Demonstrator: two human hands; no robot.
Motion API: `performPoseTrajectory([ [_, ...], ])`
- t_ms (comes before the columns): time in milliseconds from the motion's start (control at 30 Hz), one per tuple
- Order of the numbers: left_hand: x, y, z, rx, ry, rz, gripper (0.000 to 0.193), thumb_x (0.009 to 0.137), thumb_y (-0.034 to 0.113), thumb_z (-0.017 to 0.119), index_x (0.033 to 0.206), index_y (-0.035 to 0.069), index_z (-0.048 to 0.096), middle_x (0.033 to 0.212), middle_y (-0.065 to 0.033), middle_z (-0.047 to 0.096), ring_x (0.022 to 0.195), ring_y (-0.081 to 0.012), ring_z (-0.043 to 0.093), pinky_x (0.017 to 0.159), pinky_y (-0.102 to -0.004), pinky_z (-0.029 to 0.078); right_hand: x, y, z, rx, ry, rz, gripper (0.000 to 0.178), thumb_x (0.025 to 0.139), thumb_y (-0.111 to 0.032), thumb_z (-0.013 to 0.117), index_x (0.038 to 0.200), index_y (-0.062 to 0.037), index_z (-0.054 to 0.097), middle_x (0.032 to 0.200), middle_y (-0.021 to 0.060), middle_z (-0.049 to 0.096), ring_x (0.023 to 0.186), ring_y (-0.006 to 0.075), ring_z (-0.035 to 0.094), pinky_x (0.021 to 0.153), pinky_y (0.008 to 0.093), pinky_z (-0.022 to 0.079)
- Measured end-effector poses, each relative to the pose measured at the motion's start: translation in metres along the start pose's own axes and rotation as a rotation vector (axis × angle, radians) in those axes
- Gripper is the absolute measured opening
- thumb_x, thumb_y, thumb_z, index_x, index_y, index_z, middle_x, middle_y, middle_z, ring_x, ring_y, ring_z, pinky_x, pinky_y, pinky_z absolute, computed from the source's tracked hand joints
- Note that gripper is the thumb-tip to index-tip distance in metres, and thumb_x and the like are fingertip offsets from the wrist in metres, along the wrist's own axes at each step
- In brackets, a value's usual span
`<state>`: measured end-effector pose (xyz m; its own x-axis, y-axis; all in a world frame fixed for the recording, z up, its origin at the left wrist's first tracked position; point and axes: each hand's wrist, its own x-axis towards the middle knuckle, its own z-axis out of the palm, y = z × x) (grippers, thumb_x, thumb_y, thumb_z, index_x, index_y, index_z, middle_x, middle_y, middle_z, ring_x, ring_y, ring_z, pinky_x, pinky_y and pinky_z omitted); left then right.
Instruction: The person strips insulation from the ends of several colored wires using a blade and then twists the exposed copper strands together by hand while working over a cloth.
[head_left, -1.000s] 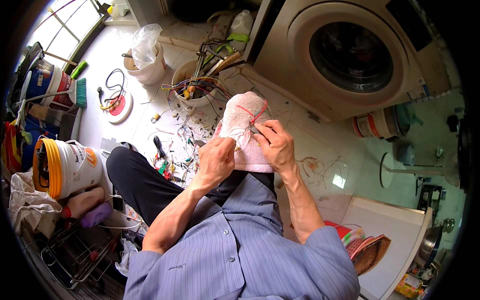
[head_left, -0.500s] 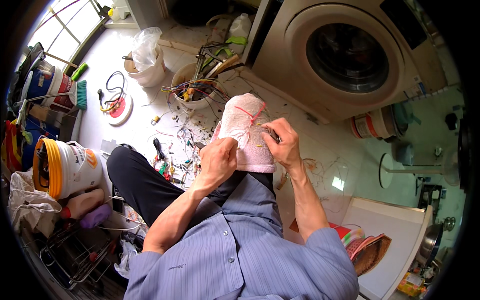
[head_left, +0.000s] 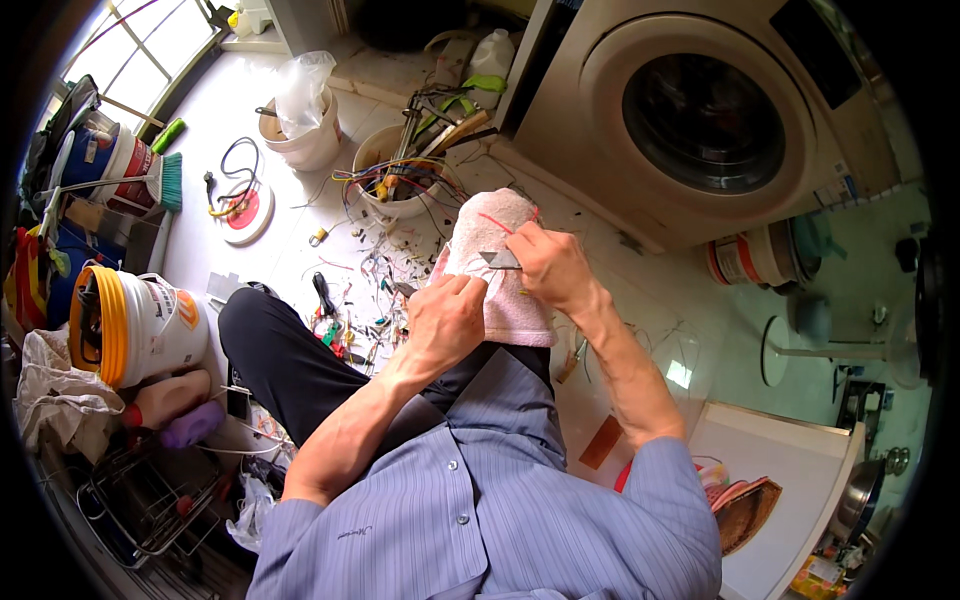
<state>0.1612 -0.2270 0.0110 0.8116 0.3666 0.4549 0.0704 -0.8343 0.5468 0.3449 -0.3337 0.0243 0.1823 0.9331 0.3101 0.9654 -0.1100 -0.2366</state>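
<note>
A pink towel (head_left: pixel 515 312) is draped over my right knee, with thin red wire (head_left: pixel 500 222) lying across its top. My right hand (head_left: pixel 556 264) is closed over the towel and grips a flat grey knife blade (head_left: pixel 499 260), which sticks out toward the left. At the towel's left edge, my left hand (head_left: pixel 447 318) is curled into a fist. A small dark tip (head_left: pixel 404 289) shows beside that fist; whether it belongs to something in the hand I cannot tell.
Cut wires and small scraps (head_left: pixel 375 285) litter the floor left of the towel. A white bucket of tools and wires (head_left: pixel 405 205) stands beyond it. The washing machine (head_left: pixel 600 150) is at the far right; a white bucket with yellow rings (head_left: pixel 150 330) stands at left.
My right hand has moved up and left over the towel, and the blade now shows flat. The left fist stays low by the towel's left edge, shifted slightly right.
</note>
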Motion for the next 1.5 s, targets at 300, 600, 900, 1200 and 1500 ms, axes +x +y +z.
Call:
performPoseTrajectory([
  [300,-0.004,-0.004,0.000,0.017,-0.007,0.028,0.008,0.075,0.002,0.062,0.075,0.007,0.056,0.067,-0.0099,0.057,0.064,-0.0302,0.060,0.055,-0.0427,0.047,0.008,0.022,0.004,0.438,0.254,0.439,0.013,0.089,-0.012,0.062,0.087,0.0013,0.062,0.079,0.0187,0.067,0.065,0.0277,0.067,0.060,0.0385,0.053],
  [600,-0.001,-0.007,-0.002,0.031,0.044,0.040,0.008,0.076,0.003,0.064,0.076,0.008,0.057,0.066,-0.0087,0.055,0.064,-0.0284,0.059,0.054,-0.0411,0.046,0.003,0.017,-0.009,0.451,0.224,0.186,0.014,0.083,-0.003,0.071,0.096,0.0018,0.069,0.082,0.0126,0.065,0.077,0.0243,0.065,0.070,0.0350,0.052],
  [900,0.006,-0.013,-0.013,0.132,0.046,0.121,0.010,0.073,0.004,0.063,0.075,0.009,0.054,0.068,-0.0052,0.054,0.069,-0.0245,0.060,0.057,-0.0383,0.049,0.017,0.014,-0.014,0.280,-0.088,0.018,0.019,0.074,-0.006,0.072,0.093,-0.0011,0.069,0.089,0.0122,0.065,0.079,0.0318,0.065,0.070,0.0381,0.053],
  [1200,0.007,-0.013,-0.010,0.096,0.038,0.095,0.009,0.073,0.006,0.063,0.074,0.010,0.055,0.067,-0.0047,0.054,0.068,-0.0238,0.059,0.057,-0.0375,0.048,0.020,0.015,0.000,0.434,0.071,0.318,0.009,0.083,-0.007,0.065,0.085,0.0022,0.062,0.071,0.0148,0.060,0.061,0.0207,0.055,0.059,0.0348,0.047],
  [1500,-0.004,-0.017,-0.007,-0.018,0.072,0.004,0.010,0.076,0.002,0.063,0.075,0.008,0.055,0.068,-0.0102,0.055,0.067,-0.0302,0.060,0.057,-0.0417,0.047,0.003,0.022,-0.010,0.558,0.348,0.639,0.012,0.090,-0.010,0.064,0.090,0.0014,0.067,0.071,0.0081,0.063,0.065,0.0140,0.059,0.061,0.0304,0.047],
])
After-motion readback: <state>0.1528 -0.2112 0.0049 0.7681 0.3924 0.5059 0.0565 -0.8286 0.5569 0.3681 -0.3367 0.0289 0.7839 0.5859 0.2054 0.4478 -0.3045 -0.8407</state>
